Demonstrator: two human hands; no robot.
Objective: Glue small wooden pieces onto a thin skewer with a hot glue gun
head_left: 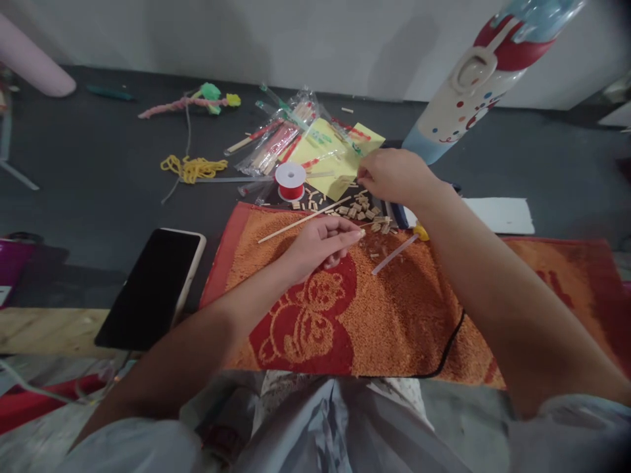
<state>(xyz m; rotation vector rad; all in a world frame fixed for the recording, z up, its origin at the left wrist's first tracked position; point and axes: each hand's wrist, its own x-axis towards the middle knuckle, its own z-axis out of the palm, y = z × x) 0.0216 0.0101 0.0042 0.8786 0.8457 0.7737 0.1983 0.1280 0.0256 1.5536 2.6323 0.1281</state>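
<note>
My left hand (pixel 331 242) is over the orange towel (pixel 394 315), thumb and forefinger pinched on a small pale wooden piece (pixel 361 233). Up and to the right, my right hand (pixel 394 174) reaches over the pile, its fingertips drawn together near the yellow paper (pixel 328 148). Whatever those fingertips hold, if anything, is hidden. Between and below the hands lie several short cut wooden pieces (pixel 357 209), some in small clumps. A long thin wooden stick (pixel 296 226) crosses the towel's back edge. A translucent glue stick (pixel 394 255) lies on the towel, near something yellow (pixel 420 231).
A spool of red ribbon (pixel 290 180) stands behind the towel. Plastic-wrapped sticks (pixel 276 141) lie beyond it. Yellow yarn (pixel 194 169) and a pink twisted stem (pixel 187 104) are at the left. A phone (pixel 152 286) lies left of the towel; a tall bottle (pixel 473 92) stands at the back right.
</note>
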